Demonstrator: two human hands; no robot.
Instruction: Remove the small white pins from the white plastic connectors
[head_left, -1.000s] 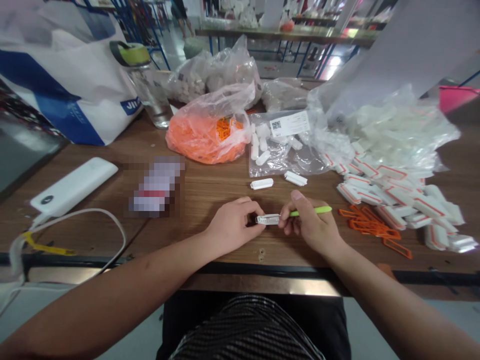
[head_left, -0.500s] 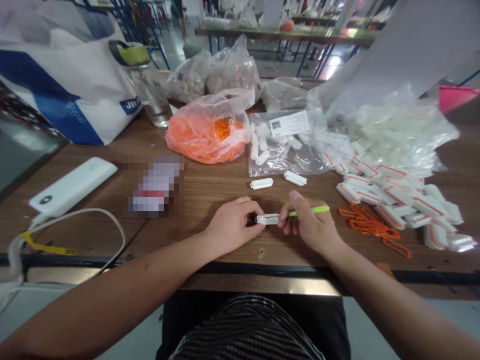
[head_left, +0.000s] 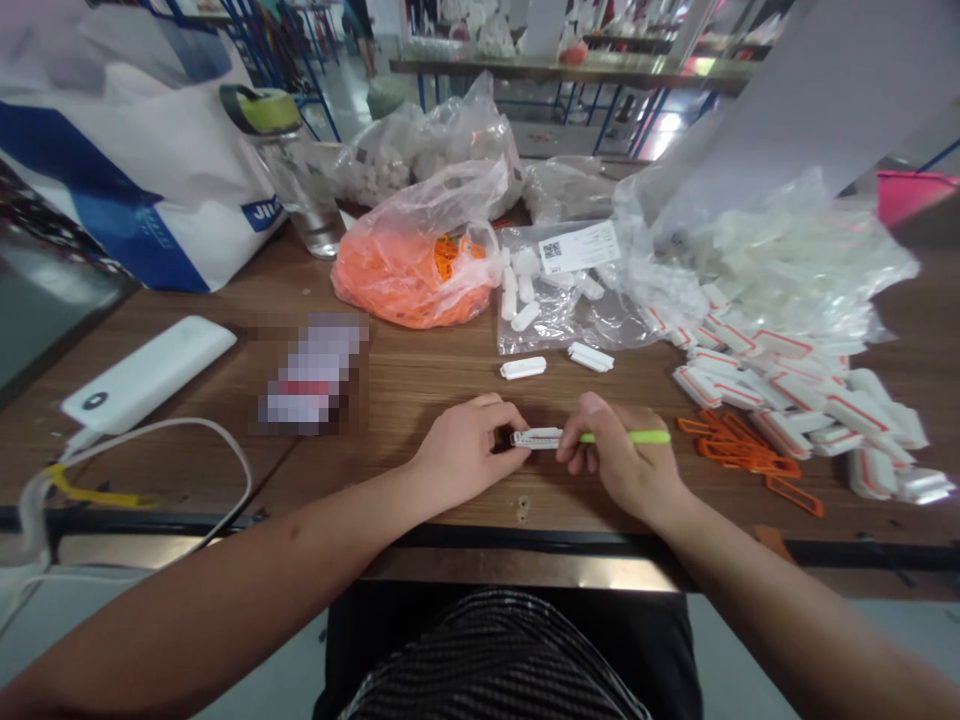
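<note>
My left hand [head_left: 472, 445] is closed on the left end of a small white plastic piece [head_left: 537, 438], pinched between thumb and finger just above the table. In my right hand [head_left: 619, 450] is a slim tool with a lime-green handle [head_left: 649, 437]; its tip is hidden by the fingers. Those fingertips meet the right end of the white piece. Behind the hands lie two similar white pieces [head_left: 523, 367]. To the right rest several loose orange frames [head_left: 742, 450] and a heap of white pieces with orange edging [head_left: 787, 375].
An orange-filled plastic bag [head_left: 412, 270] and a clear labelled bag [head_left: 570, 310] stand beyond the hands. At left are a white power bank [head_left: 150, 370] with a cable, a blurred-out object [head_left: 311, 375], a water bottle [head_left: 296, 180] and a large white-and-blue bag [head_left: 135, 170].
My right hand has tilted the green-handled tool from slanting upward to nearly level. My left hand keeps the white piece in the same place.
</note>
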